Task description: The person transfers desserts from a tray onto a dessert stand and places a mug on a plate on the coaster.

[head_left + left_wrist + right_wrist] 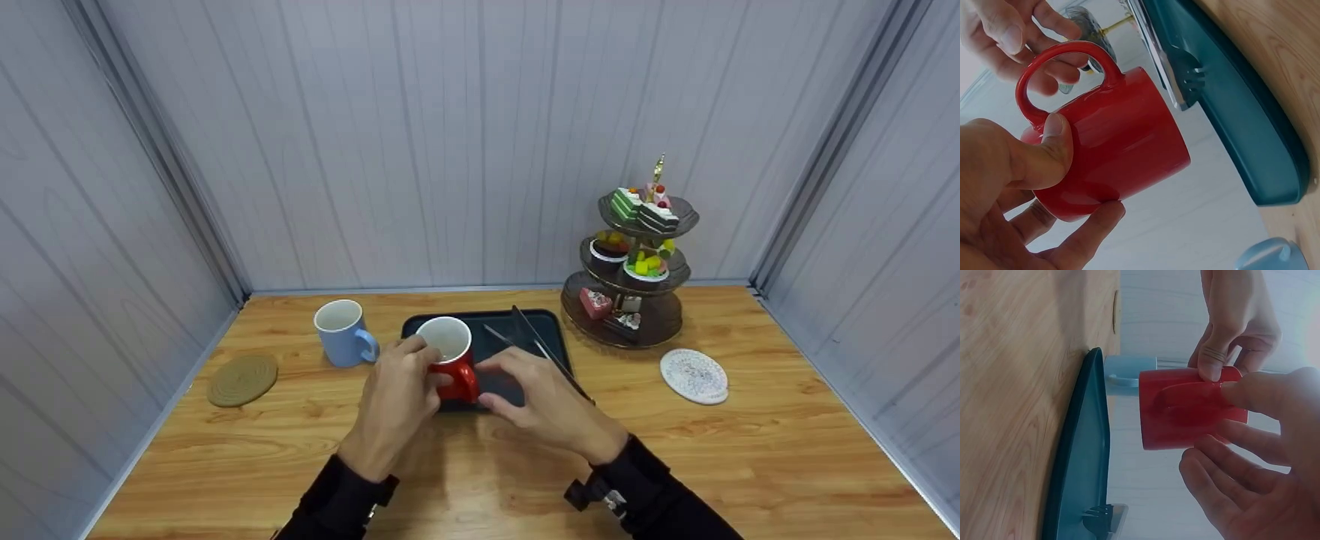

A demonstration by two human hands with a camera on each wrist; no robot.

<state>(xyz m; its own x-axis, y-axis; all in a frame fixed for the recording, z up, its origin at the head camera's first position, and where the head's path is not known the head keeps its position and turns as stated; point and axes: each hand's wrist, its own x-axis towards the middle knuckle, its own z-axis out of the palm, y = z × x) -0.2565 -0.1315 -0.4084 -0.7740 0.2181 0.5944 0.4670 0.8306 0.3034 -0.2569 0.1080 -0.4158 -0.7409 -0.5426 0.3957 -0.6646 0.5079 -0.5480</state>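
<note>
My left hand (401,390) grips a red mug (454,381) with a white inside, thumb on the side near the handle and fingers round the rim end. In both wrist views the mug is held up above the dark teal tray (1241,118). Its handle (1067,49) points towards my right hand (544,394). That hand is spread beside the handle, thumb and fingers apart, with fingertips (1235,392) right at it. On the tray lie a dark fork (1185,67) and a long, dark, silver-edged piece (540,337).
A light blue mug (341,334) stands left of the tray, with a tan round coaster (242,380) farther left. To the right stands a three-tier stand (660,319) bearing small cakes and cups. A white speckled coaster (694,376) lies in front of it. Pale walls enclose the wooden table (750,465).
</note>
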